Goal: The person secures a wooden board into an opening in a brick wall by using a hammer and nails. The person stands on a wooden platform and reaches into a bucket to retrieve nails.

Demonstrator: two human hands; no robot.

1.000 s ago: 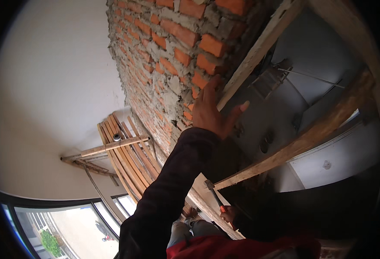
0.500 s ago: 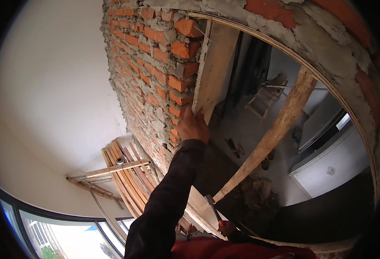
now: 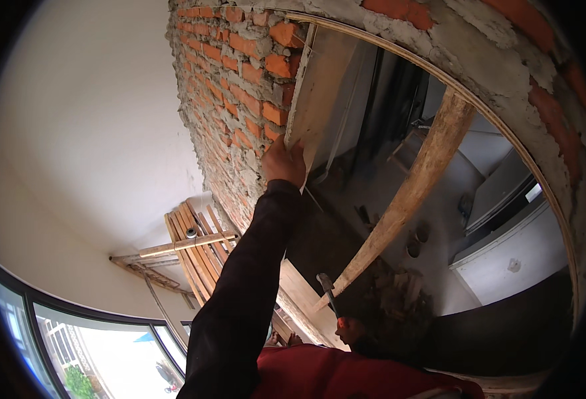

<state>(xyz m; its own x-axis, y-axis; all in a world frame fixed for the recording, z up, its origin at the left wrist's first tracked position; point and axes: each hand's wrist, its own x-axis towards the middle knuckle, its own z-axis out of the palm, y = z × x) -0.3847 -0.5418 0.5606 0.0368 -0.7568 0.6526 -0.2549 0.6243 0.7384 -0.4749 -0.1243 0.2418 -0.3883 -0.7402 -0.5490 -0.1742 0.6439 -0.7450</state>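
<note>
So the left hand is up at the edge of the wooden board set right against the brick wall, thumb and fingers pretty close together, though I can't tell if it's really gripping. Right hand is down low, closed around the hammer, whose head sits near the bottom end of that slanted wooden pole.

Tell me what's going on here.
A person's left grip is at the edge of a long, pale wooden board beside an orange brick wall with grey mortar; whether it clasps the board is unclear. The right grip holds a hammer with a red-and-black handle near the lower end of a slanting brown wooden pole.
</note>
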